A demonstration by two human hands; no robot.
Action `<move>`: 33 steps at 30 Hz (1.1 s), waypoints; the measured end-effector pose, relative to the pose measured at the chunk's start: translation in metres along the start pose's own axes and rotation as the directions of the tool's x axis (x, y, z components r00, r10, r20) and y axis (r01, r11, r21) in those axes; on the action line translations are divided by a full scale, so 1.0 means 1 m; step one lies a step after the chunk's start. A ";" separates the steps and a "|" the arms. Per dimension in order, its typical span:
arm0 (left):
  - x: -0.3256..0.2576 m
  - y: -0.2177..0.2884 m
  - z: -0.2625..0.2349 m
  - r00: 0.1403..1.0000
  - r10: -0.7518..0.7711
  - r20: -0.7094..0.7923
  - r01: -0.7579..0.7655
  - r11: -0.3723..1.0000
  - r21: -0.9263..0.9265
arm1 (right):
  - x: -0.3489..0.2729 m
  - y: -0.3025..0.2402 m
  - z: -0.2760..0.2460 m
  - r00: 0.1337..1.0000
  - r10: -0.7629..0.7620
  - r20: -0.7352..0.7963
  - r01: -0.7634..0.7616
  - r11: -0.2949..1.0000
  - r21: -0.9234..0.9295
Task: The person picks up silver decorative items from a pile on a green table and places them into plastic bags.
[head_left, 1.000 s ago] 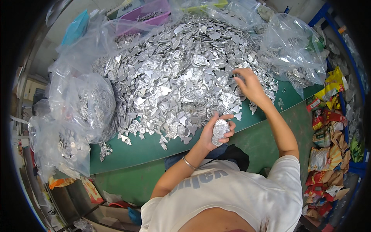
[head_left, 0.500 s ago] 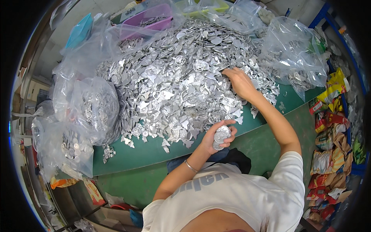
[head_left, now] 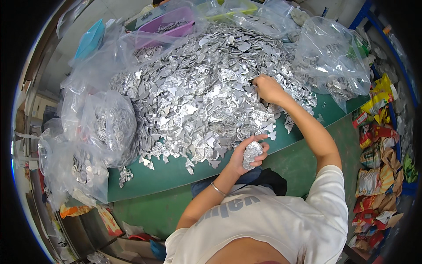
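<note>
A large heap of flat silver metal pieces (head_left: 193,101), some round and others shaped with cut-outs, spreads over the green table (head_left: 149,181). Close to my body, over the table's near edge, my left hand (head_left: 239,157) is closed around several round silver metal discs (head_left: 252,155) held together as a stack. My right hand (head_left: 269,89) reaches into the right side of the heap with its fingers bent down and pressed together. Its fingertips touch the metal pieces, and whatever they pinch is hidden.
Clear plastic bags of metal pieces stand left (head_left: 112,127) and right (head_left: 334,61) of the heap. Behind it are a purple bin (head_left: 180,30), a yellow-green bin (head_left: 233,12) and a blue tray (head_left: 89,39). Colourful packages (head_left: 369,180) line a blue rack at right.
My right hand has shifted slightly left and its fingers are drawn in more at the same part of the heap. My left hand keeps the discs almost in place.
</note>
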State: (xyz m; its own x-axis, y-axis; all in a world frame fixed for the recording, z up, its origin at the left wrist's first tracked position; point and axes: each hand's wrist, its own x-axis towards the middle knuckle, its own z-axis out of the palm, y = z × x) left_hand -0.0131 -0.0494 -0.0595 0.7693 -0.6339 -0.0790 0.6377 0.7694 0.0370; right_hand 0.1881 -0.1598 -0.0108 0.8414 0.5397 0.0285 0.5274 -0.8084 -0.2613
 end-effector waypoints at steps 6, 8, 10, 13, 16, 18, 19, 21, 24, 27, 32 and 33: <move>0.000 0.001 0.001 1.000 0.003 0.004 -0.002 1.000 -0.017 | -0.019 0.008 -0.013 0.992 0.100 -0.077 -0.085 0.981 0.172; -0.001 0.000 0.002 1.000 0.002 0.008 -0.002 1.000 -0.021 | -0.033 0.010 -0.025 0.985 0.131 -0.114 -0.094 0.955 0.283; -0.001 -0.001 0.001 1.000 0.003 0.010 -0.003 1.000 -0.022 | -0.051 0.011 -0.043 0.985 0.129 -0.117 -0.061 0.887 0.458; 0.000 -0.001 0.000 0.999 0.001 0.032 0.000 0.999 -0.052 | -0.077 0.008 -0.047 0.996 0.027 0.089 -0.086 0.655 0.751; 0.000 0.000 0.008 1.000 0.013 0.003 -0.012 0.998 -0.061 | -0.101 -0.016 -0.048 0.935 -0.223 0.276 -0.122 0.528 0.841; -0.001 0.000 0.010 0.999 0.022 -0.033 -0.023 0.999 -0.026 | -0.105 -0.033 -0.048 0.878 -0.344 0.332 -0.036 0.644 0.764; -0.002 -0.001 0.007 0.999 0.021 -0.046 -0.021 1.000 0.007 | -0.101 -0.036 -0.048 0.904 -0.412 0.117 0.228 0.693 0.684; -0.003 -0.001 0.001 0.999 0.028 -0.034 -0.027 0.999 0.039 | -0.085 -0.025 -0.038 0.986 -0.160 -0.047 0.153 0.761 0.630; -0.002 -0.002 -0.001 0.998 0.042 0.036 -0.042 0.999 0.001 | -0.050 0.004 -0.029 0.980 0.034 -0.197 0.058 0.893 0.446; -0.002 -0.003 0.001 0.997 0.038 0.061 -0.035 0.998 -0.053 | -0.036 0.012 -0.003 0.957 -0.128 -0.261 0.201 0.940 0.275; -0.003 -0.001 -0.001 0.997 0.041 0.062 -0.042 0.999 0.022 | -0.047 -0.014 0.011 0.949 -0.154 -0.274 0.236 0.925 0.297; -0.002 0.000 0.000 0.998 0.037 0.060 -0.038 0.999 0.018 | -0.052 -0.016 0.012 0.937 -0.158 -0.312 0.262 0.907 0.328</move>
State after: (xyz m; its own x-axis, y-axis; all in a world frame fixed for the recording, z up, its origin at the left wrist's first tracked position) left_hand -0.0151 -0.0481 -0.0597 0.7931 -0.6088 -0.0176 0.6087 0.7913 0.0574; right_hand 0.1348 -0.1716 -0.0195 0.7420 0.5596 0.3692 0.6604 -0.5150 -0.5465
